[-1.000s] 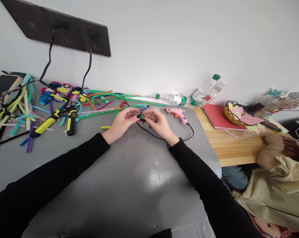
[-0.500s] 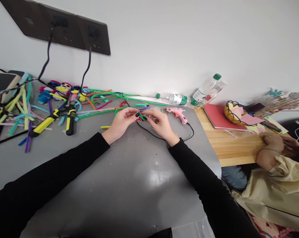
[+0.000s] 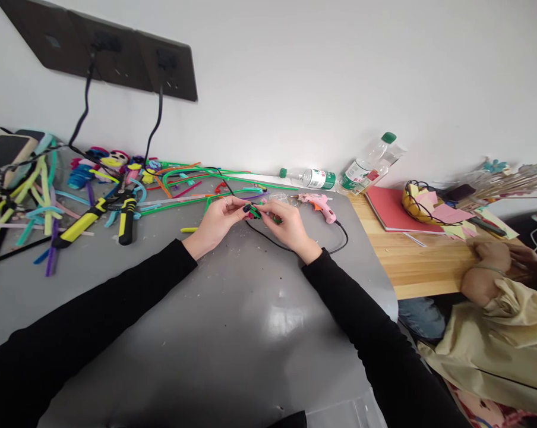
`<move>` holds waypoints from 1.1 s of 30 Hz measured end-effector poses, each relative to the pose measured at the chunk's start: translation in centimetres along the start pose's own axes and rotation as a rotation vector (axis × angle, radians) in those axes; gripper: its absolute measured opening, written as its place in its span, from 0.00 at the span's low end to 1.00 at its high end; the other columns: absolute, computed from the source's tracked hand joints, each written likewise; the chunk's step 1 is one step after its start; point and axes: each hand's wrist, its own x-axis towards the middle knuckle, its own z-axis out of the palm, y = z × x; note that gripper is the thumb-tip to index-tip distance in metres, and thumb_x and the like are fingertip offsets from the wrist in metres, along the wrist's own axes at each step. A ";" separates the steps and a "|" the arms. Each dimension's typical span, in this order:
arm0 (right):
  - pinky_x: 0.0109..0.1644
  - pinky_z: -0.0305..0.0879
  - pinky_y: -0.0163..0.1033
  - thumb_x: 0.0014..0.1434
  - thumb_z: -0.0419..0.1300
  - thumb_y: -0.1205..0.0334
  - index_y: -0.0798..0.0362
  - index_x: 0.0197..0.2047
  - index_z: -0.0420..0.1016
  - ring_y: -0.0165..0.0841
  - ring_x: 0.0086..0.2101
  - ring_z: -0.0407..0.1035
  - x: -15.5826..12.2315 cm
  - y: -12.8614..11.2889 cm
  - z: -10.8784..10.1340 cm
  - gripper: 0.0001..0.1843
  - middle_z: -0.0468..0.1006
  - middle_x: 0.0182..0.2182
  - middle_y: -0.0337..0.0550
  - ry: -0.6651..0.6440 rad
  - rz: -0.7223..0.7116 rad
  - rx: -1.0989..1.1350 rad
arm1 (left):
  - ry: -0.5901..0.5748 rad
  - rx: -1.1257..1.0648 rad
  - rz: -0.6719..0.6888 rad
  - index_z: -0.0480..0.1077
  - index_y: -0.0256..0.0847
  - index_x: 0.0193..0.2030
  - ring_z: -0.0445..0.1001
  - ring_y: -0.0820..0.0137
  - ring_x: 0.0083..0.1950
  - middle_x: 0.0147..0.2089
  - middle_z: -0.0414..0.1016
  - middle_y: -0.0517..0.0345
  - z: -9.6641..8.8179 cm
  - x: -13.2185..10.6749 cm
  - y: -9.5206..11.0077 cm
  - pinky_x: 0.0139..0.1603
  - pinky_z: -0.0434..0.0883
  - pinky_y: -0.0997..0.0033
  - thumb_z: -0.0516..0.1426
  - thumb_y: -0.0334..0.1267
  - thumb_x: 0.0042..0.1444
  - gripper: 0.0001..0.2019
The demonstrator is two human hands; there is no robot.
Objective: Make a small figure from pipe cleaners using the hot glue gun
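Note:
My left hand [image 3: 215,226] and my right hand [image 3: 288,226] meet above the grey table mat [image 3: 197,345], fingertips pinched together. Between them is a small green pipe cleaner piece [image 3: 254,212] with a bit of pink-red on it; the fingers cover most of its shape. Just right of my right hand lies a pink hot glue gun [image 3: 319,205], its black cord looping behind and below my hands. A short yellow pipe cleaner [image 3: 189,230] rests beside my left hand. Long green pipe cleaners [image 3: 174,205] spread on the mat behind it.
Yellow-black pliers [image 3: 126,220], mixed pipe cleaners [image 3: 48,202] and small fuzzy dolls [image 3: 112,161] lie at left. Plastic bottles [image 3: 315,177] sit by the wall. On the wooden table [image 3: 411,267] are a red folder [image 3: 384,208], a basket [image 3: 417,205] of paper slips and another person's arm [image 3: 486,276].
My right fingers have shifted slightly left, closer to my left fingertips, and the green piece has turned a little between them. The other things stay where they were.

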 end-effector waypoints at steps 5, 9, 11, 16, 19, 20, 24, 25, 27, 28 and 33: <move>0.35 0.67 0.37 0.73 0.57 0.63 0.52 0.46 0.81 0.30 0.30 0.67 0.0 0.0 0.0 0.10 0.77 0.32 0.43 -0.009 0.021 -0.014 | -0.014 0.019 0.032 0.77 0.39 0.38 0.81 0.63 0.41 0.41 0.83 0.51 0.0 0.0 -0.2 0.48 0.81 0.59 0.76 0.59 0.41 0.28; 0.34 0.68 0.36 0.73 0.56 0.62 0.50 0.47 0.81 0.30 0.30 0.68 0.0 0.0 0.1 0.11 0.77 0.32 0.42 0.010 0.040 -0.029 | -0.031 0.043 0.100 0.75 0.40 0.40 0.81 0.64 0.41 0.39 0.82 0.53 0.1 -0.1 -0.1 0.47 0.81 0.61 0.75 0.58 0.46 0.27; 0.34 0.68 0.36 0.73 0.56 0.63 0.50 0.48 0.81 0.31 0.31 0.69 0.0 0.0 0.2 0.11 0.78 0.33 0.43 0.023 0.042 -0.016 | -0.041 0.078 0.143 0.73 0.41 0.42 0.82 0.64 0.41 0.38 0.81 0.55 0.1 -0.2 0.1 0.46 0.81 0.62 0.73 0.58 0.48 0.26; 0.34 0.69 0.36 0.74 0.56 0.62 0.50 0.49 0.82 0.31 0.31 0.69 0.0 0.1 0.3 0.12 0.78 0.33 0.43 0.032 0.063 0.002 | -0.044 0.158 0.241 0.70 0.42 0.41 0.82 0.65 0.38 0.36 0.80 0.57 -0.1 -0.1 0.1 0.42 0.81 0.63 0.71 0.57 0.54 0.23; 0.34 0.70 0.37 0.73 0.56 0.61 0.50 0.50 0.82 0.32 0.30 0.68 0.0 0.2 0.3 0.12 0.77 0.31 0.42 0.035 0.057 -0.001 | -0.031 0.175 0.274 0.69 0.42 0.41 0.81 0.66 0.38 0.36 0.79 0.57 -0.1 0.0 -0.1 0.40 0.81 0.65 0.70 0.56 0.55 0.22; 0.35 0.70 0.37 0.73 0.56 0.61 0.49 0.50 0.82 0.32 0.30 0.68 0.0 0.2 0.4 0.12 0.77 0.31 0.42 0.034 0.062 -0.005 | -0.027 0.175 0.283 0.69 0.42 0.40 0.81 0.66 0.38 0.35 0.79 0.58 -0.1 0.0 -0.1 0.40 0.81 0.65 0.70 0.56 0.55 0.22; 0.36 0.71 0.38 0.74 0.55 0.61 0.49 0.51 0.82 0.32 0.31 0.69 0.0 0.2 0.4 0.13 0.77 0.32 0.43 0.013 0.088 -0.021 | -0.040 0.175 0.295 0.68 0.43 0.41 0.81 0.66 0.37 0.35 0.78 0.59 0.0 -0.1 0.1 0.39 0.81 0.65 0.70 0.56 0.56 0.22; 0.36 0.72 0.38 0.74 0.55 0.61 0.49 0.51 0.82 0.32 0.31 0.69 0.0 0.2 0.4 0.13 0.78 0.32 0.43 0.009 0.088 -0.021 | -0.046 0.177 0.293 0.67 0.43 0.41 0.81 0.66 0.36 0.35 0.78 0.59 0.1 -0.1 0.2 0.39 0.81 0.65 0.69 0.56 0.56 0.22; 0.36 0.71 0.38 0.74 0.55 0.61 0.50 0.51 0.82 0.32 0.31 0.69 0.0 0.2 0.4 0.13 0.78 0.33 0.43 0.009 0.078 -0.014 | -0.057 0.177 0.292 0.67 0.44 0.42 0.81 0.67 0.35 0.34 0.78 0.60 0.1 -0.2 0.3 0.39 0.81 0.65 0.69 0.57 0.57 0.22; 0.36 0.71 0.38 0.74 0.55 0.61 0.50 0.51 0.82 0.32 0.31 0.69 0.0 0.2 0.4 0.13 0.78 0.33 0.43 0.013 0.072 -0.010 | -0.059 0.176 0.293 0.67 0.44 0.42 0.80 0.68 0.34 0.34 0.77 0.60 0.1 -0.2 0.4 0.39 0.81 0.66 0.69 0.57 0.57 0.23; 0.37 0.71 0.38 0.74 0.54 0.60 0.50 0.51 0.81 0.32 0.31 0.69 -0.1 0.4 0.4 0.14 0.78 0.33 0.44 -0.007 0.091 -0.021 | -0.059 0.185 0.287 0.67 0.44 0.40 0.79 0.68 0.33 0.33 0.76 0.61 0.3 -0.2 0.5 0.38 0.80 0.67 0.69 0.59 0.56 0.24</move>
